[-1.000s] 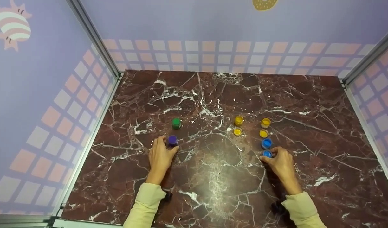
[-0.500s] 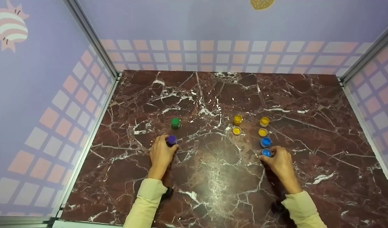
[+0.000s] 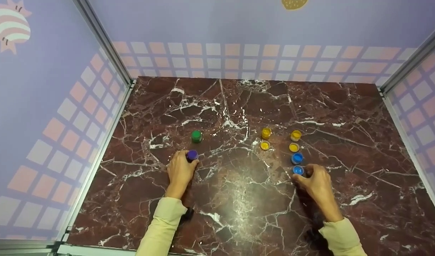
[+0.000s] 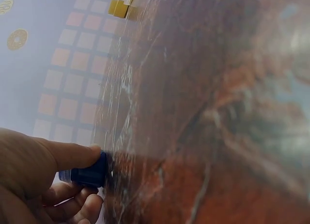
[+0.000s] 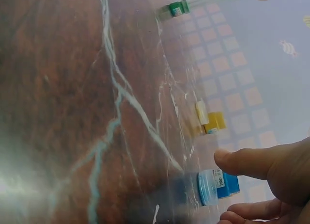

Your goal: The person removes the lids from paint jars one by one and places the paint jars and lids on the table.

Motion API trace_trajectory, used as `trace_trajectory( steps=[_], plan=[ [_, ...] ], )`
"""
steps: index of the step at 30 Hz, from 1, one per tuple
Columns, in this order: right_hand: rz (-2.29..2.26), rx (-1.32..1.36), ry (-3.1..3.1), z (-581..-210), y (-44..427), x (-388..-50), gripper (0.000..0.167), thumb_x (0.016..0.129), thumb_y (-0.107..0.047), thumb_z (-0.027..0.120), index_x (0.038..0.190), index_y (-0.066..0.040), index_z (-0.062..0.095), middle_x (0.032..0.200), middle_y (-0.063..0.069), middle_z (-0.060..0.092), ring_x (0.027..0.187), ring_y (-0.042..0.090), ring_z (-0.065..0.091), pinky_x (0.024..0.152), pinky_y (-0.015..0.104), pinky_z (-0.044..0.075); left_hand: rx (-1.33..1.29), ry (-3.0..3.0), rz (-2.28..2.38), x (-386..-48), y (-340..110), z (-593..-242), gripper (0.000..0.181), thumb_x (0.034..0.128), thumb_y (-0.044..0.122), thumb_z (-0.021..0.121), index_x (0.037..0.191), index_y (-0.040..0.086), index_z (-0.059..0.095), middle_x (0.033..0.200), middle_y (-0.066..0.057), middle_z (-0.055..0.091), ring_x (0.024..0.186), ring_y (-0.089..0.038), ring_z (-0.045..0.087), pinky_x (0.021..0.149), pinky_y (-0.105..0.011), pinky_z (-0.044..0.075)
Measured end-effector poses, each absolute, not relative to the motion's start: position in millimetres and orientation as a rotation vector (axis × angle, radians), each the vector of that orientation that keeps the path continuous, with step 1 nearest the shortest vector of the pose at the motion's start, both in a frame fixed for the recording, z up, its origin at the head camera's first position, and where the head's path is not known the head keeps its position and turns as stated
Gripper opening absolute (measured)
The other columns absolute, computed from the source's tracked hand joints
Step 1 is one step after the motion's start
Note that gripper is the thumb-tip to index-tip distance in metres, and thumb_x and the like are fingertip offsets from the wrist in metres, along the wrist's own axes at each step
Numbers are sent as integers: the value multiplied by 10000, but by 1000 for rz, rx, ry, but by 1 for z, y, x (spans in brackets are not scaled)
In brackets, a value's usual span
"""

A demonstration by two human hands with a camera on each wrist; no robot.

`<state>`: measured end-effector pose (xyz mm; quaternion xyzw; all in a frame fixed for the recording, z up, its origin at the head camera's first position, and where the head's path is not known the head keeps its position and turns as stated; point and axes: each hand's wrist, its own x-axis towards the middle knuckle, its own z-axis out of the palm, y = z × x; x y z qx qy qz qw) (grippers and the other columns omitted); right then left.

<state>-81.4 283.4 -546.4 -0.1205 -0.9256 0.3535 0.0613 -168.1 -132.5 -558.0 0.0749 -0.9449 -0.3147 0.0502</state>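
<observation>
On the left, my left hand (image 3: pixel 179 170) pinches a small purple-capped paint jar (image 3: pixel 192 155) between thumb and fingers; it stands upright on the table. The left wrist view shows the same jar (image 4: pixel 89 170) looking dark blue. My right hand (image 3: pixel 316 180) is beside an upturned blue lid (image 3: pixel 298 170), thumb and fingers spread around it. In the right wrist view the thumb (image 5: pixel 242 162) is apart from the lid (image 5: pixel 208 187). Just behind the lid stands an uncapped blue paint jar (image 3: pixel 297 158).
A green-capped jar (image 3: pixel 196 136) stands behind the purple one. Two uncapped yellow jars, one left (image 3: pixel 266 133) and one right (image 3: pixel 295 135), each have an upturned yellow lid (image 3: pixel 265 145) in front. Patterned panels (image 3: pixel 217 60) wall the marbled table (image 3: pixel 239 213).
My right hand has drawn slightly right, its fingers loosening from the blue lid, which stays in front of the blue jar. My left hand keeps its hold on the purple jar.
</observation>
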Motion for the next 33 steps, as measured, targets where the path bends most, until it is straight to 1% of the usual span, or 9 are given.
trace_trajectory(
  steps=[4,6,9,12,17,25,30,33],
  plan=[
    [1051,-347,-2834,-545,284,-78,497,845,-199,853,1135,137,628,1001,276,617,953,461,607,886,603,453,210,-2874,-939,-168,-131,-559,468,844,264,862,1220,33,705,1162,-158,691,1085,-414,661,913,-574,487],
    [1038,-343,-2844,-544,283,-77,530,861,-205,839,1187,145,610,1057,306,599,1008,490,596,912,616,441,199,-2876,-934,-167,-130,-560,461,840,268,865,1205,32,708,1144,-160,695,1076,-421,658,931,-562,475],
    [1018,-338,-2844,-542,281,-75,554,869,-212,828,1228,143,601,1108,340,590,1045,520,589,918,630,436,167,-2885,-930,-167,-129,-560,434,840,265,862,1170,28,709,1117,-161,698,1075,-410,656,961,-547,447],
    [997,-336,-2841,-538,278,-73,566,874,-216,821,1255,134,594,1108,333,588,1027,516,593,899,631,442,119,-2898,-949,-167,-128,-559,416,846,249,858,1152,15,703,1114,-169,700,1080,-398,659,974,-543,414],
    [988,-323,-2820,-534,275,-70,543,877,-210,818,1249,121,601,1054,284,600,968,464,605,866,604,454,42,-2926,-965,-166,-125,-557,432,846,240,858,1168,-1,699,1132,-180,701,1087,-390,658,958,-538,376],
    [997,-286,-2808,-529,270,-68,538,887,-219,815,1252,115,606,1064,279,625,966,439,620,854,586,467,-51,-2971,-995,-159,-113,-556,470,850,253,858,1206,-5,692,1137,-172,701,1065,-364,665,939,-500,372],
    [998,-271,-2797,-526,267,-65,519,895,-219,813,1248,106,617,1071,277,629,957,427,621,838,580,473,-85,-2976,-989,-156,-109,-556,459,841,242,864,1188,-3,691,1122,-162,701,1059,-357,664,915,-484,380],
    [1001,-258,-2791,-523,265,-64,497,896,-218,813,1238,94,631,1069,276,633,948,428,627,821,581,480,-126,-2963,-985,-153,-106,-556,456,826,237,875,1178,8,699,1141,-162,706,1065,-361,663,905,-489,388]
  ],
)
